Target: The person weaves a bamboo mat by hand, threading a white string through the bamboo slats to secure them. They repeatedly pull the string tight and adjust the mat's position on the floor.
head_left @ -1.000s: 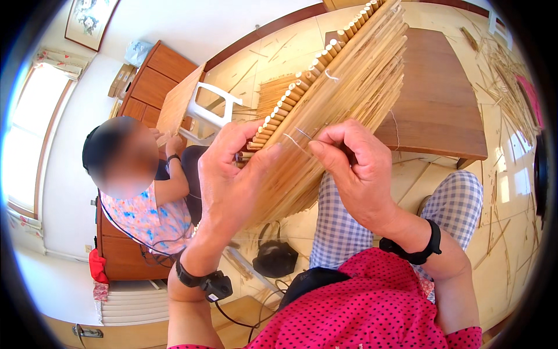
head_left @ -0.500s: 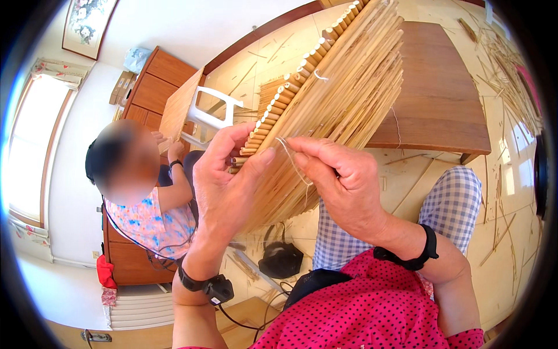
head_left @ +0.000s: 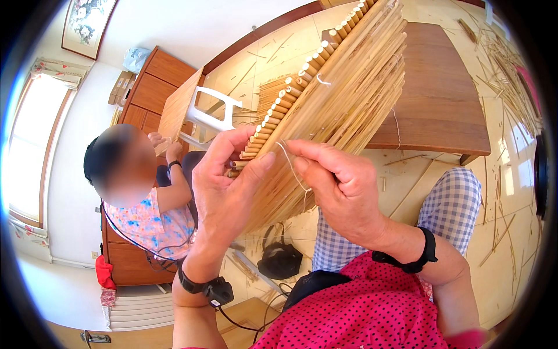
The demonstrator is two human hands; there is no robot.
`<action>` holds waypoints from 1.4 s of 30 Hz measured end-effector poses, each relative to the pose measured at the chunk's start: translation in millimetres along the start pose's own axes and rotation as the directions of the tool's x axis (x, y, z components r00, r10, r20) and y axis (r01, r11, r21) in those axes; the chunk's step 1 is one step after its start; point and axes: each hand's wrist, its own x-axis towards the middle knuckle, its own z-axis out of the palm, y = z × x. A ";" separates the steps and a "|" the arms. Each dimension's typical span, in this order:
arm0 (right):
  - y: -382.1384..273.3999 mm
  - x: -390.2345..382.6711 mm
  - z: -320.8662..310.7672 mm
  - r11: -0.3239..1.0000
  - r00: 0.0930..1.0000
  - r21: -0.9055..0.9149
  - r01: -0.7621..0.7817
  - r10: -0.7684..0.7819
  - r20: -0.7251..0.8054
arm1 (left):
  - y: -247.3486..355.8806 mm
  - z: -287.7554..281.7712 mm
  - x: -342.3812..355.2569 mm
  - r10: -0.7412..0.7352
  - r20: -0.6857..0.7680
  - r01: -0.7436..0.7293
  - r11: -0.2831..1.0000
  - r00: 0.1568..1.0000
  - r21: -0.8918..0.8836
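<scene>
A long bundled mat of straw-coloured reeds (head_left: 349, 87), with round cut ends along its upper left edge, slants across the centre. My left hand (head_left: 224, 183) grips its lower end, thumb on the flat face and fingers round the cut ends. My right hand (head_left: 334, 189) is closed in a pinch on a thin white thread (head_left: 299, 180) at the mat's face, index fingertip near where the thread crosses the reeds. A short white tie (head_left: 323, 82) shows higher up the mat.
A brown wooden bench (head_left: 442, 93) stands behind the mat. At left a seated person (head_left: 148, 218) handles a wooden board (head_left: 177, 104) by a white plastic chair (head_left: 215, 119) and wooden cabinet. A black bag (head_left: 279, 259), cables and scattered reeds lie on the floor.
My right hand has moved left and down along the mat, drawing the thread's loose length into a longer hanging strand. My left hand has shifted slightly left, still gripping the mat.
</scene>
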 end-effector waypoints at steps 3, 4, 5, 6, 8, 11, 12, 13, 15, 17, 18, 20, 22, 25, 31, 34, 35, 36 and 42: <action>-0.5 0.1 -1.5 0.999 0.999 -0.035 0.028 -0.027 0.018 | -0.9 -0.3 -0.8 -0.007 -0.007 0.007 1.000 1.000 -0.016; 2.8 -0.5 -0.9 0.997 0.998 -0.043 0.057 -0.056 0.015 | -0.2 0.0 -0.9 -0.011 -0.006 0.011 1.000 1.000 -0.020; 4.6 -0.9 -0.5 0.995 0.996 -0.051 0.086 -0.085 0.011 | 1.4 0.6 -1.1 -0.015 -0.006 0.015 1.000 1.000 -0.024; 4.1 -1.1 -0.6 0.996 0.997 -0.051 0.073 -0.072 0.017 | 2.0 0.7 -1.3 -0.019 -0.005 0.018 0.999 1.000 -0.028; 2.4 -1.7 -0.7 0.997 0.998 -0.051 0.051 -0.050 0.025 | 0.1 -0.3 -1.3 -0.009 -0.009 0.009 1.000 1.000 -0.008; 0.9 -2.7 0.2 0.998 0.999 -0.051 0.029 -0.027 0.033 | -2.1 -1.3 -2.3 -0.006 -0.012 0.006 1.000 1.000 -0.002; 0.1 -2.9 0.4 0.999 0.999 -0.050 0.022 -0.020 0.035 | -2.1 -1.7 -2.5 -0.007 -0.012 0.007 1.000 1.000 -0.004; -1.0 -3.1 0.4 0.999 0.999 -0.047 0.014 -0.012 0.038 | -1.8 -2.2 -2.7 -0.005 -0.011 0.005 1.000 1.000 0.007; -2.2 -3.5 0.6 0.999 0.999 -0.040 0.003 -0.002 0.041 | -1.2 -2.8 -3.2 -0.001 -0.008 0.001 1.000 1.000 0.027; -2.8 -4.0 1.3 1.000 0.999 -0.031 -0.003 0.004 0.042 | 0.5 -1.8 -4.4 -0.020 -0.022 0.021 0.999 1.000 0.026; -3.7 -4.8 2.0 1.000 0.999 -0.019 -0.006 0.007 0.036 | 1.2 -1.2 -5.4 -0.031 -0.029 0.031 0.999 0.999 0.025; -6.9 -7.7 3.3 1.000 1.000 0.006 -0.012 0.012 0.023 | 2.0 -0.1 -7.5 -0.003 -0.041 0.006 0.996 0.999 0.088; -13.1 -10.8 2.9 0.997 0.996 -0.017 -0.081 0.082 0.027 | 2.6 1.9 -11.4 0.033 -0.061 -0.023 0.989 0.998 0.147; -20.9 -19.0 -0.2 0.990 0.989 0.018 -0.143 0.143 0.027 | 7.6 10.0 -25.9 0.133 -0.090 -0.103 0.955 0.987 0.280; -12.9 -76.1 -37.9 0.856 0.935 0.379 -0.351 0.338 0.104 | 19.6 48.4 -75.2 0.385 -0.078 -0.324 0.856 0.920 0.402; -5.4 -107.7 -59.0 0.606 0.849 0.611 -0.510 0.469 0.244 | 18.6 58.6 -102.8 0.466 0.052 -0.451 0.813 0.883 0.368; 1.7 -118.9 -63.0 0.514 0.824 0.673 -0.532 0.497 0.272 | 14.7 62.4 -112.3 0.477 0.087 -0.476 0.808 0.874 0.348; 4.1 -128.5 -66.7 0.414 0.797 0.727 -0.548 0.521 0.304 | 11.1 64.9 -122.4 0.493 0.098 -0.494 0.801 0.865 0.338; 16.8 -160.7 -82.5 0.149 0.593 0.672 -0.726 0.630 0.501 | -15.0 72.3 -153.5 0.600 0.125 -0.590 0.689 0.790 0.422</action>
